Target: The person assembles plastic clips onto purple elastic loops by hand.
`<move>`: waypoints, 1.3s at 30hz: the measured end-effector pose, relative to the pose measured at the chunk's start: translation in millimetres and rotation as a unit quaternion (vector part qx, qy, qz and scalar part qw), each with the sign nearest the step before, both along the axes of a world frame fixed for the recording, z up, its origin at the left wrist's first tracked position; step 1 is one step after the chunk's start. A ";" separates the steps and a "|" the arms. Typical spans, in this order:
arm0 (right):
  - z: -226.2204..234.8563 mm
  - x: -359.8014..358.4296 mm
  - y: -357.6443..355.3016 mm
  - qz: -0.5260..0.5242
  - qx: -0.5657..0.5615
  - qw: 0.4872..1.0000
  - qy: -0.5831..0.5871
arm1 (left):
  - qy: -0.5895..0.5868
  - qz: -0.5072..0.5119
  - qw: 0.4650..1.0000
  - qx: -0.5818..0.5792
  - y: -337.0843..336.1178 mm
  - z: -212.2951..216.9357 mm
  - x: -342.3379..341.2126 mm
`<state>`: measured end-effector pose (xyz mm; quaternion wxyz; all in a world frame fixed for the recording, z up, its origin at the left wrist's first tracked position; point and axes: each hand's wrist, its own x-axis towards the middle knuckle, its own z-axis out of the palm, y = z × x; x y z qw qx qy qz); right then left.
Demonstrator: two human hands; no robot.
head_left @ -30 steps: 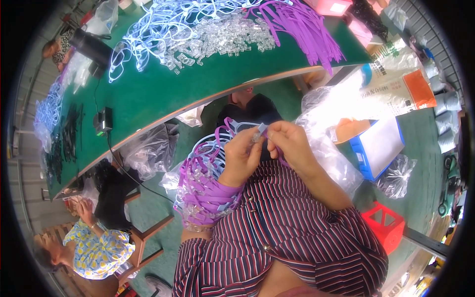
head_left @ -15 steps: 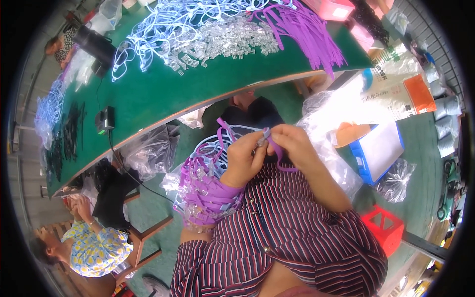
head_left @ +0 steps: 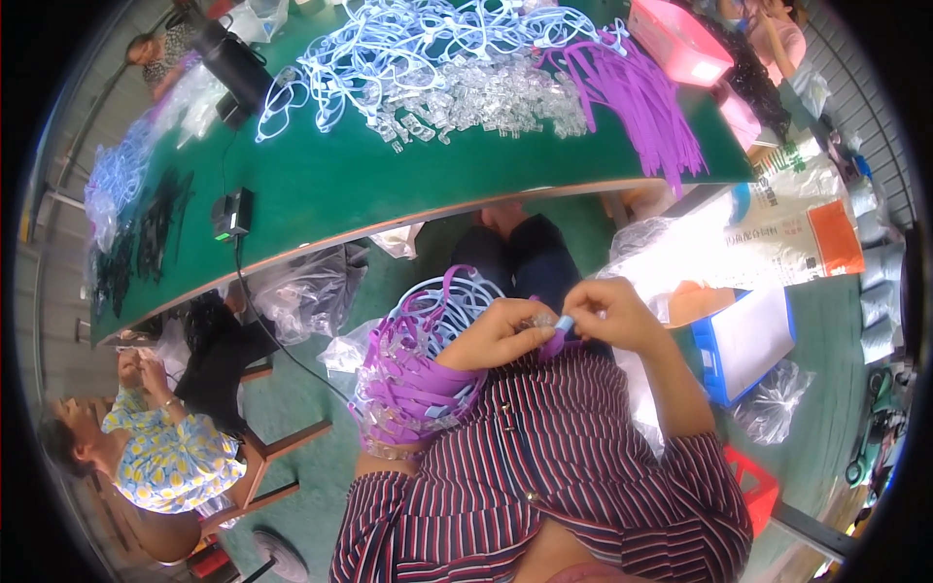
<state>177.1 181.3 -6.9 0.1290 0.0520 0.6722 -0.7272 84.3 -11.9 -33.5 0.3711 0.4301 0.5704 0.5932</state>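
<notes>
My left hand [head_left: 501, 332] is closed with thumb and fingers pinching a clear plastic buckle [head_left: 540, 319] and a purple strap [head_left: 552, 346] in front of my body. Just to its right, the fingertips of my right hand [head_left: 614, 313] are pinched at a small light-blue band piece [head_left: 565, 323] beside that buckle. How the pieces join is partly hidden by my fingers. Around my left forearm hangs a thick bundle of purple straps [head_left: 408, 374] with clear buckles, and light-blue loops [head_left: 466, 290] stick out above it.
On the green table [head_left: 321, 185] lie light-blue looped straps [head_left: 389, 39], a heap of clear buckles [head_left: 486, 97] and purple straps [head_left: 637, 107]. A pink basket [head_left: 680, 44] stands at the back right. Below right are a blue box [head_left: 743, 340] and a red stool [head_left: 753, 491]. A person [head_left: 175, 447] sits at left.
My hands have moved lower and slightly right in view. The purple strap that dangled under my right hand now shows beneath my left fingers. The view has shifted, so the table appears lower.
</notes>
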 end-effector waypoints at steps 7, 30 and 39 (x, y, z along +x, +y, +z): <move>-19.4 -25.0 8.2 -0.229 0.063 0.968 0.084 | -0.138 0.098 0.986 0.003 -0.9 9.2 2.7; 23.5 -62.3 -14.4 -0.080 0.216 0.961 0.152 | -0.084 0.094 0.991 -0.054 15.3 24.7 -36.1; -6.0 -102.0 12.2 -0.247 0.373 0.859 0.247 | -0.076 0.050 0.994 -0.059 20.5 27.7 -58.1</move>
